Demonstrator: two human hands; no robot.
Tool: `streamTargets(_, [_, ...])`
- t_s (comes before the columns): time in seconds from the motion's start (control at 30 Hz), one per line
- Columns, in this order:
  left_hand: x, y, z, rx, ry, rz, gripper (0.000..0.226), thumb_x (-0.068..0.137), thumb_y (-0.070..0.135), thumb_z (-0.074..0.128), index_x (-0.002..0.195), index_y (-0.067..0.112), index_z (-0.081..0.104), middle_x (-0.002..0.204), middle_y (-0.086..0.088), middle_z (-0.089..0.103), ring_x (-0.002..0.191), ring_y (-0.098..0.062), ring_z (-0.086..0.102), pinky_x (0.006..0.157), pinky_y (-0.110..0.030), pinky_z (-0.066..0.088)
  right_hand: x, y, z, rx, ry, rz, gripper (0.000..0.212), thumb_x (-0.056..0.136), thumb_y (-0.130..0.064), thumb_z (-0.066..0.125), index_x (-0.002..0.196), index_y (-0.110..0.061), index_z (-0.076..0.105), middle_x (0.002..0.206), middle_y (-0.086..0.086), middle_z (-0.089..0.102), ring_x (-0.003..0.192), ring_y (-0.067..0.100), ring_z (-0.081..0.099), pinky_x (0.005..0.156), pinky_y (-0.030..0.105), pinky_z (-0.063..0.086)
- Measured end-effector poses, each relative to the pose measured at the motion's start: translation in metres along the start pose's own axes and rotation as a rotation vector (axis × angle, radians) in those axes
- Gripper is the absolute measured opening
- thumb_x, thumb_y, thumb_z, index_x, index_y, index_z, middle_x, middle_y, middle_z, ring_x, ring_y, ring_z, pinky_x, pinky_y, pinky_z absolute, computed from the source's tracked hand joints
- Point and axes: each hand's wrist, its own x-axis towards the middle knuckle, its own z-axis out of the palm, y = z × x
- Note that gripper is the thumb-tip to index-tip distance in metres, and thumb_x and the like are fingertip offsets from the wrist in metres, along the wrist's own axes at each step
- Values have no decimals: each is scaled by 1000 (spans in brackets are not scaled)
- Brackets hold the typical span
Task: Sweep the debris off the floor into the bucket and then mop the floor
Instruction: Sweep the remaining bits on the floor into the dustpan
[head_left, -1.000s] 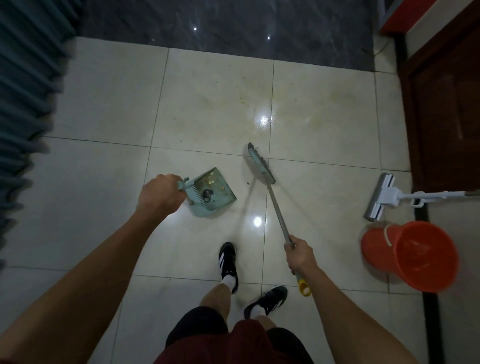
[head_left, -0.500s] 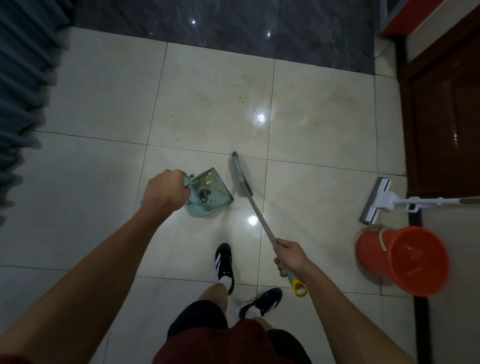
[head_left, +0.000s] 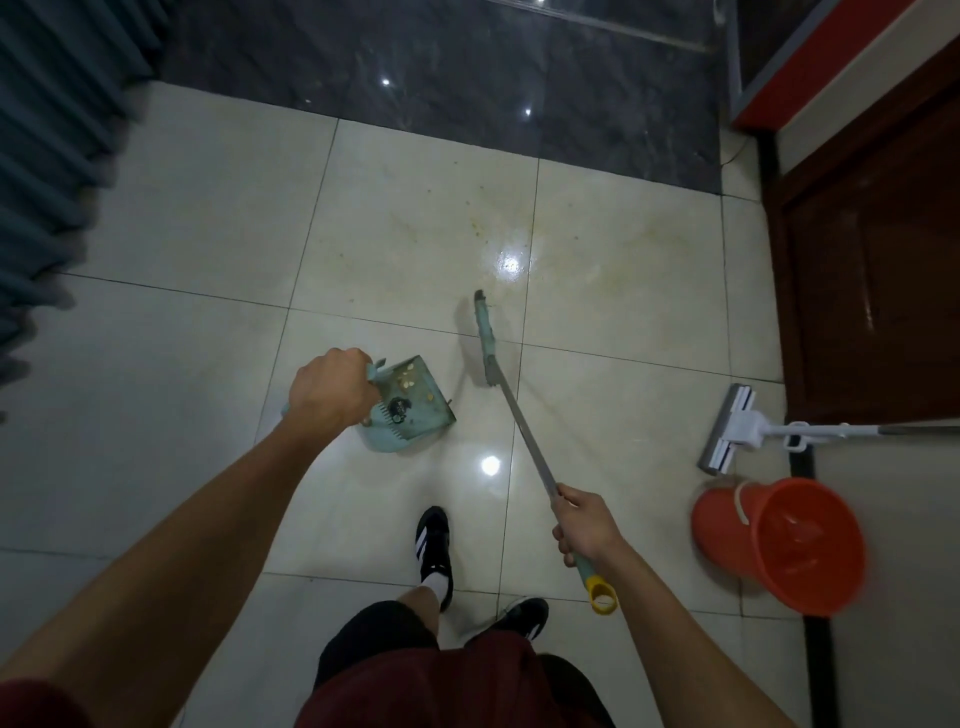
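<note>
My left hand grips the handle of a pale green dustpan that holds small bits of debris and a dark lump. My right hand is closed around the metal shaft of a broom; its green head sits on the tile just right of the pan's mouth. An orange bucket stands on the floor at the right. A white flat mop lies just beyond the bucket, its handle running off to the right. Faint yellowish stains and specks mark the pale tiles ahead.
A dark wooden door lines the right side. Blue-grey pleated curtains hang at the left. Dark glossy floor begins beyond the pale tiles. My black-and-white shoes stand below the dustpan.
The broom head swept left toward the dustpan's mouth, then drew back a little to the right. The dustpan stays in my left hand, shifted slightly.
</note>
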Motion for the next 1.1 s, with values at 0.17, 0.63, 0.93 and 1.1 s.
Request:
streamTargets(0.17, [-6, -19, 3, -7, -5, -16, 6, 88, 23, 62, 91, 22, 67, 75, 0, 65, 65, -19, 62, 68, -36, 60, 17, 6, 13, -119, 18, -2, 41, 103, -16, 41, 143, -23, 48, 61, 5, 41, 45, 14, 37, 41, 23, 34])
streamTargets(0.63, [0, -24, 12, 67, 2, 6, 13, 89, 25, 60, 96, 18, 68, 80, -4, 65, 70, -25, 63, 69, -36, 58, 13, 29, 67, -122, -150, 103, 44, 104, -20, 43, 147, -22, 43, 60, 3, 41, 45, 13, 35, 41, 23, 31])
streamTargets(0.93, [-3, -22, 8, 92, 1, 32, 15, 89, 26, 59, 100, 20, 67, 82, -3, 63, 71, -23, 61, 67, -35, 54, -21, 37, 40, 18, -152, 57, 45, 102, -22, 49, 147, -25, 45, 71, 9, 53, 47, 13, 44, 40, 25, 39])
streamTargets(1.1, [-10, -29, 5, 61, 10, 32, 18, 92, 30, 60, 106, 21, 67, 83, -2, 66, 70, -21, 63, 71, -38, 60, -19, 40, 39, -58, -62, -2, 45, 103, -21, 43, 147, -30, 43, 65, 6, 43, 46, 13, 38, 41, 24, 34])
